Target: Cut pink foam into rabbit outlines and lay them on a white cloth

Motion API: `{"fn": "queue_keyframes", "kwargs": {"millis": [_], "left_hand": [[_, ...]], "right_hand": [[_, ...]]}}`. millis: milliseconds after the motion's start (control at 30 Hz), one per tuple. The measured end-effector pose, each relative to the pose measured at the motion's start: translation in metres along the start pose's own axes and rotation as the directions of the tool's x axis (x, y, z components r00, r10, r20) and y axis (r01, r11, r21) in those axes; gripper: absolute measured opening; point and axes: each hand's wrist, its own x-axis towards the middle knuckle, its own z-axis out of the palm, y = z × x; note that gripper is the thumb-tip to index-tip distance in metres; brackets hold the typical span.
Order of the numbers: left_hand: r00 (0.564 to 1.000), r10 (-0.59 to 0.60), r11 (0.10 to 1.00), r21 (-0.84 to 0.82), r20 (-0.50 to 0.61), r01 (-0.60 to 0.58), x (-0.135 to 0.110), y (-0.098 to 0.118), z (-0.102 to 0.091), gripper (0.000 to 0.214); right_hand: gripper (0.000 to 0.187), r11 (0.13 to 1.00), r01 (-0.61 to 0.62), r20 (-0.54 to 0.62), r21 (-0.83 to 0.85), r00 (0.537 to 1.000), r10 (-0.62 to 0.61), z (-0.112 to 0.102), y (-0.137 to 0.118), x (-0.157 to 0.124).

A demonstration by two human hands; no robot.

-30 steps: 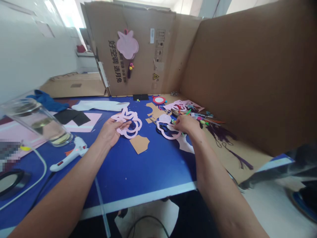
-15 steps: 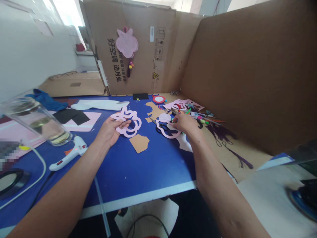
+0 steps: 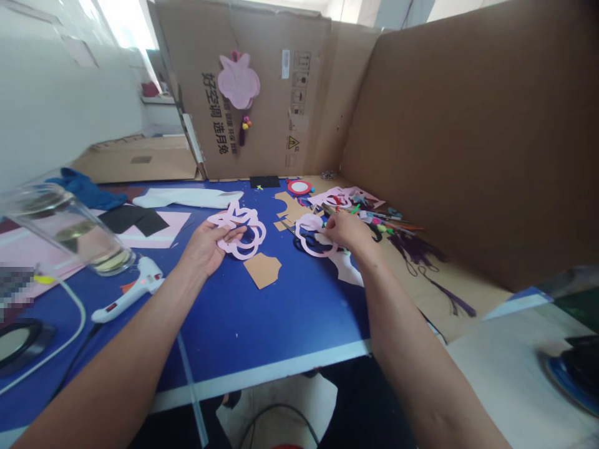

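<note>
My left hand is closed on a pink paper cutout, a scalloped outline with pointed leaf shapes at its top, raised over the blue table. To the right, my right hand pinches the edge of a second pink paper outline, its fingertips partly hidden. Behind that outline lie dark-handled scissors, partly covered. A lighter pink rounded piece shows at the outline's top. Between my hands, nearer me, a tan card piece lies flat. A white paper scrap lies below my right wrist.
A white glue gun and a glass jar stand left. Pens, beads and purple tassels clutter the right. Cardboard walls enclose the back and right; a pink ornament hangs there.
The pink outline in my right hand has lifted and tilted slightly, now overlapping the rounded piece more. My left hand keeps its hold on its cutout, nearly still. The view has shifted slightly.
</note>
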Motion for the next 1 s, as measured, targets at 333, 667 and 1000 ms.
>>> {"fn": "queue_keyframes", "kwargs": {"millis": [333, 667, 1000], "left_hand": [[1.0, -0.002, 1.0, 0.004, 0.005, 0.002, 0.001, 0.0, -0.001, 0.031], [1.0, 0.011, 1.0, -0.001, -0.018, -0.011, -0.002, 0.001, 0.002, 0.023], [1.0, 0.025, 1.0, 0.014, -0.003, -0.025, -0.005, 0.0, 0.003, 0.019]], "right_hand": [[0.012, 0.946, 0.176, -0.342, 0.273, 0.937, -0.076, -0.007, -0.001, 0.003], [0.012, 0.784, 0.354, -0.419, 0.509, 0.898, -0.133, 0.002, -0.012, 0.002], [0.024, 0.399, 0.11, -0.069, 0.91, 0.991, -0.116, 0.023, -0.028, 0.002]]}}
